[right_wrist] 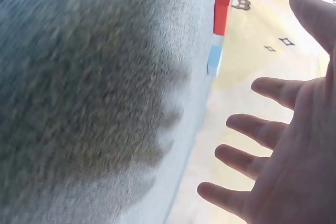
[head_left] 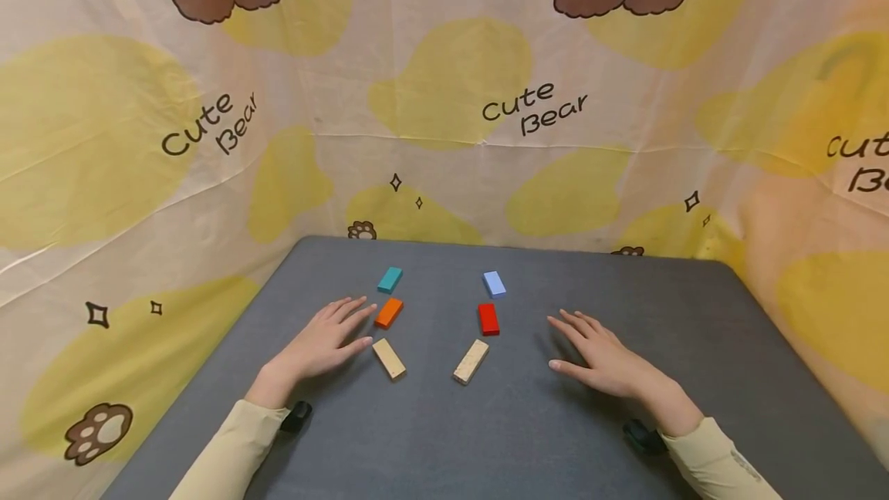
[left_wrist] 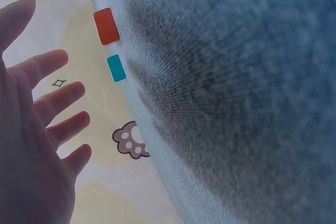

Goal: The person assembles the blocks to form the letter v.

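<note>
Two loose columns of small rectangular blocks lie flat on the grey table (head_left: 430,438). In the left column are a teal block (head_left: 390,280), an orange block (head_left: 389,313) and a plain wooden block (head_left: 390,359). The right column has a light blue block (head_left: 495,284), a red block (head_left: 489,319) and another wooden block (head_left: 471,362). My left hand (head_left: 322,342) hovers with spread fingers just left of the orange and wooden blocks, holding nothing. Farther from the blocks, to the right of the red one, my right hand (head_left: 604,357) is also spread above the table and holds nothing.
A cloth (head_left: 444,99) printed with yellow patches and lettering hangs behind the table and along both sides. Dark straps with small devices, a left one (head_left: 296,417) and a right one (head_left: 644,437), sit at my wrists.
</note>
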{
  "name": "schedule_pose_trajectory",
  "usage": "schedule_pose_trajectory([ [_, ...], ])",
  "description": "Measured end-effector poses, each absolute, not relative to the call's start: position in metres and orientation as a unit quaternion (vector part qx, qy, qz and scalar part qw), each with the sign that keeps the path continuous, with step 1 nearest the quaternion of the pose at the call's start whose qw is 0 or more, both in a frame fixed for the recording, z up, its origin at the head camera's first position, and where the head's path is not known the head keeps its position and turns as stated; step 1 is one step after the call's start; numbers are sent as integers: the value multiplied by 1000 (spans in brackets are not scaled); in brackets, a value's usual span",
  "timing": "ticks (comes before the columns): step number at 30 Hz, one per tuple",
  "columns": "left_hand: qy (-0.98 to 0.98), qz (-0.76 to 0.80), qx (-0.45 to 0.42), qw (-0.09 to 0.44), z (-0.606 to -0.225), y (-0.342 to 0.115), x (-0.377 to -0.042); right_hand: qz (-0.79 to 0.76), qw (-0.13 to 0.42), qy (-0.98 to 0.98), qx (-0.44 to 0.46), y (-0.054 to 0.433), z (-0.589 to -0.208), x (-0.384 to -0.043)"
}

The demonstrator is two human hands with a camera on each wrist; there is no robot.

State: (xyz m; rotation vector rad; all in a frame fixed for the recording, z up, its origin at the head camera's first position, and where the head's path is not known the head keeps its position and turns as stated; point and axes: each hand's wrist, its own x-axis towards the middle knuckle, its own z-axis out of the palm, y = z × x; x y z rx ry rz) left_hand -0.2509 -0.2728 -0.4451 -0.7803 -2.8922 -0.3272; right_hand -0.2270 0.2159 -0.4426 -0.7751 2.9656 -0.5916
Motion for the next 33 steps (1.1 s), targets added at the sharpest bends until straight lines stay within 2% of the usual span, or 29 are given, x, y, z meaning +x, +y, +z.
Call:
schedule_pose_trajectory([
  [6, -955, -112, -266, 71, -443, -268, -249, -186, 1, 946, -264, 207, -443, -228],
  [26, -954, -119, -268, 56, -444, -256, -244, -192, 23, 941, -279, 186, -445, -231],
  [33, -948, -128, -284, 69, -447, -254, -243, -197, 33, 937, -286, 176, -444, -232],
])
